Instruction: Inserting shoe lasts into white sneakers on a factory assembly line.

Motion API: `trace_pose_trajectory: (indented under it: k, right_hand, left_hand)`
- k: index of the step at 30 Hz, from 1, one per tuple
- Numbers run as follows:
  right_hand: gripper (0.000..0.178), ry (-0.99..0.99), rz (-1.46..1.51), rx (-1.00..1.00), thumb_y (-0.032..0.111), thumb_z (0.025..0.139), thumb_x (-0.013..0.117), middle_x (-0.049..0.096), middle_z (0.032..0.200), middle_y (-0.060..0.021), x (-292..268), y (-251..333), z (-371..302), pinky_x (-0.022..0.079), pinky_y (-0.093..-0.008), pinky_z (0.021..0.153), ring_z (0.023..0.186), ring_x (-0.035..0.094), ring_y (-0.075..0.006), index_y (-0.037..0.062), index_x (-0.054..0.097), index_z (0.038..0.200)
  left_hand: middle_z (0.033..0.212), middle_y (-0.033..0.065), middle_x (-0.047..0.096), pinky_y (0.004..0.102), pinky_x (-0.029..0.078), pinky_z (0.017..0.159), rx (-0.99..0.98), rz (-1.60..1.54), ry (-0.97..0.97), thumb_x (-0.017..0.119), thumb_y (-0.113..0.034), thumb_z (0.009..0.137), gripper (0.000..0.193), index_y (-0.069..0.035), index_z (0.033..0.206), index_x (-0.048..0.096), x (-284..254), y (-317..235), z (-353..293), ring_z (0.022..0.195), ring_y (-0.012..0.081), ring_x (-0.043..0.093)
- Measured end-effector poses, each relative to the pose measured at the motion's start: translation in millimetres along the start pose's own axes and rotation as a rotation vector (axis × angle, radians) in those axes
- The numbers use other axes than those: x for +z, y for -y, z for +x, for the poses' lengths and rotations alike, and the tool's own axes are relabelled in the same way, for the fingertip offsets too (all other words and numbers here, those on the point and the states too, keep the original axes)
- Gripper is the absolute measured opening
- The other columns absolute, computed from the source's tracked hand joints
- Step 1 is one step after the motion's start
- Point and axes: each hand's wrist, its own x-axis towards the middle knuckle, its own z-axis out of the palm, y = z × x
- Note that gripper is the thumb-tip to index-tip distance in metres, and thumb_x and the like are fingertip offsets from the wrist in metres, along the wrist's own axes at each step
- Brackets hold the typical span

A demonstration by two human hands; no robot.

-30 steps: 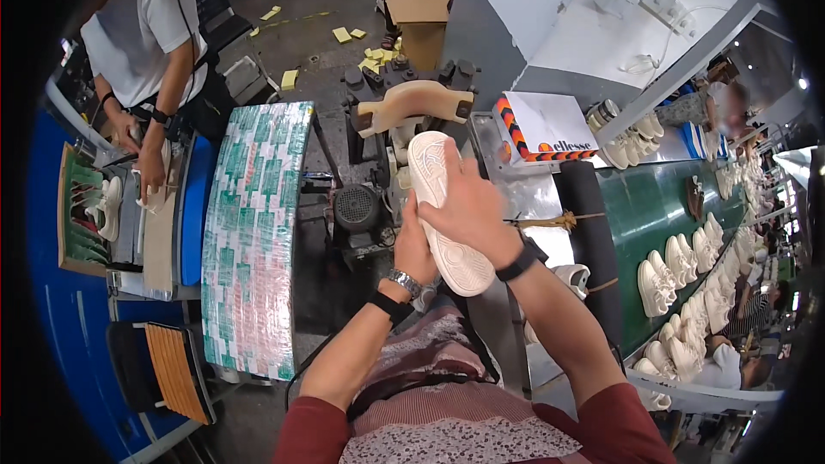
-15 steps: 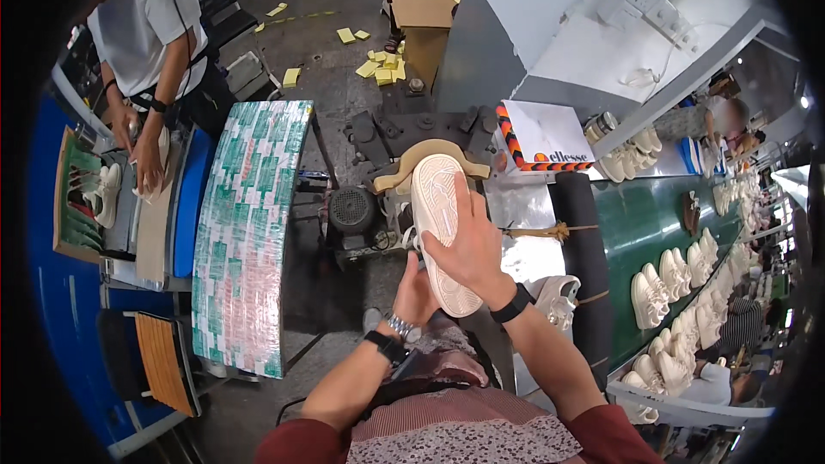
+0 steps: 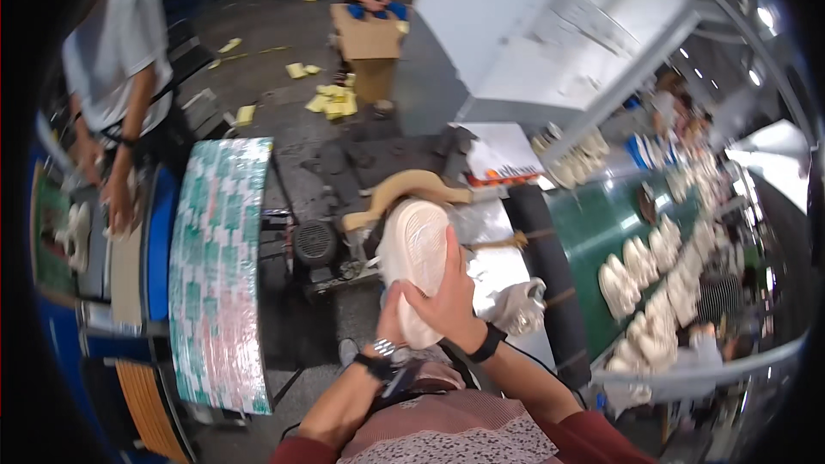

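A cream sneaker (image 3: pixel 419 241) is held sole up in front of me, its toe pointing away. My right hand (image 3: pixel 451 301) grips its right side, with the thumb lying across the sole. Closed against the near left side of the shoe is my left hand (image 3: pixel 391 320), its fingers partly hidden behind the shoe. Just beyond the toe stands a machine with a curved tan pad (image 3: pixel 404 187); I cannot tell whether the shoe touches it. The shoe's upper faces away and is mostly hidden.
Left of me stands a taped green-and-white panel (image 3: pixel 219 275), with a co-worker (image 3: pixel 129 60) beyond it. A motor (image 3: pixel 314 244) sits left of the machine. To the right are a white box (image 3: pixel 500 151), a black roller (image 3: pixel 550 275) and a green conveyor (image 3: pixel 589 223) bearing several pale shoes.
The view has shifted and blurred slightly. The sneaker is lower in view, its toe still by the tan pad, and my left hand has come up closer against its side.
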Motion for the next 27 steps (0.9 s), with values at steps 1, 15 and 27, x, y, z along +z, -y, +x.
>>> trace_pose_trajectory:
  k: [1,15,27]
  right_hand:
    - [0.105,-0.017,0.142,0.045,0.029,0.082,0.078,0.054,0.137,-0.0273,-4.2,-10.2,-22.7,0.054,-0.0439,0.091,0.113,0.064,-0.0412,0.0017,0.013,0.160]
    - [0.062,0.407,1.998,0.956,0.059,0.092,0.067,0.067,0.108,-0.0042,47.8,-40.7,15.6,0.053,-0.0325,0.086,0.094,0.064,-0.0171,0.0073,0.061,0.126]
    - [0.092,-0.574,-0.076,1.175,0.026,0.076,0.085,0.050,0.140,-0.0247,-145.5,-242.2,-290.0,0.041,-0.0444,0.108,0.128,0.052,-0.0378,-0.0059,0.034,0.146]
  left_hand:
    - [0.142,0.0177,0.056,0.0418,0.045,0.111,-0.138,0.078,0.027,0.052,-0.051,0.101,0.072,0.001,0.150,0.041,-1.2,-14.4,-26.0,0.127,0.0309,0.057]
    - [0.099,0.0162,0.075,0.0477,0.056,0.078,0.233,2.631,-0.137,0.080,-0.062,0.073,0.068,-0.006,0.111,0.071,-21.9,-54.2,-32.8,0.090,0.0377,0.071]
    - [0.131,0.0295,0.055,0.0495,0.044,0.104,0.778,2.430,0.307,0.072,-0.029,0.088,0.063,0.007,0.133,0.048,25.7,148.3,210.1,0.121,0.0436,0.054]
